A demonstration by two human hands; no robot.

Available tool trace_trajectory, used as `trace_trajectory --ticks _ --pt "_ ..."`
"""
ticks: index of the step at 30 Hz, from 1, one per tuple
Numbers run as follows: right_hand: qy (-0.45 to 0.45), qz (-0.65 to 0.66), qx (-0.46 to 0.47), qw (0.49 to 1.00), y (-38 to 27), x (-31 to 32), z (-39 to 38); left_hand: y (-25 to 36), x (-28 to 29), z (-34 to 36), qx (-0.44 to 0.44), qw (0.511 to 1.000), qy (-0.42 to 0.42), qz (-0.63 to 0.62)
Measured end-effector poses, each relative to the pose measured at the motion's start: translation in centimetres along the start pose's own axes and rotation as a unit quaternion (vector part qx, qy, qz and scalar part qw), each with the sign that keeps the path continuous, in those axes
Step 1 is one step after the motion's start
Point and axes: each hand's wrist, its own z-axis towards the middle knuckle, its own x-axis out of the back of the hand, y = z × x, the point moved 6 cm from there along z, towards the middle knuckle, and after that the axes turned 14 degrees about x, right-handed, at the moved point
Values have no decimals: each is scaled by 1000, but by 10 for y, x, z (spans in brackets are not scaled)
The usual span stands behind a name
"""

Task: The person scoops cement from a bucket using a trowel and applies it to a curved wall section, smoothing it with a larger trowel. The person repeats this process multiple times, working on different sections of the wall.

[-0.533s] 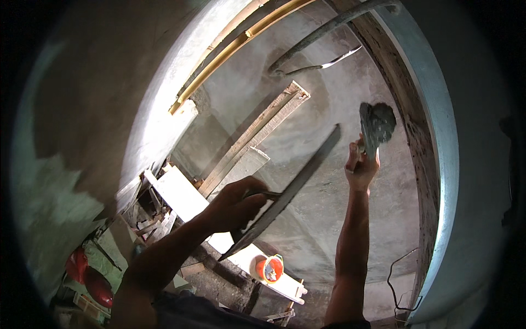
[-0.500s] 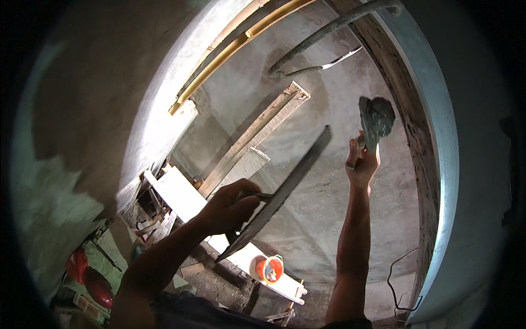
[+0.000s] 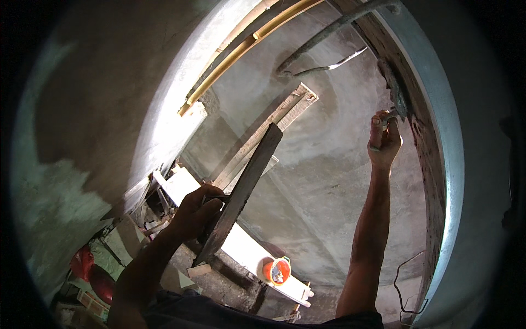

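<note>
My left hand (image 3: 196,213) is closed on the handle of a long, dark plastering float (image 3: 246,189), its flat face seen nearly edge-on. My outstretched right hand (image 3: 386,140) grips a trowel (image 3: 392,114) by its handle. Its blade lies against the rough brown wooden beam (image 3: 419,148) on the right, turned edge-on and partly hidden. Grey wet mortar (image 3: 395,90) shows there, between blade and beam. I cannot tell how much of it still sits on the blade.
An orange bucket (image 3: 277,271) stands on a white plank (image 3: 241,249) below. Boards (image 3: 293,104) lean over the grey wall behind. A bent pipe (image 3: 329,35) sticks out above, and a bent wire (image 3: 402,285) hangs at lower right. Scrap wood and a red bag (image 3: 82,263) lie at lower left.
My right hand has moved right and turned the mortar-laden trowel against the wooden beam. My left hand has drawn the float left and down, tilting it more upright.
</note>
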Motion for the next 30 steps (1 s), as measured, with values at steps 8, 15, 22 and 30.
trace_trajectory --ticks 8,15,22,30 --pt "-55 -122 -12 991 -6 55 -20 -37 -37 10 105 992 -58 -41" --pt "-47 -124 -25 991 -9 93 -50 -16 -134 37 141 933 -142 -300" --pt "30 -117 -74 990 -6 135 -113 104 -208 44 86 898 -180 -391" --pt "22 -133 -50 990 -15 102 -154 106 -185 34 87 877 -106 -460"
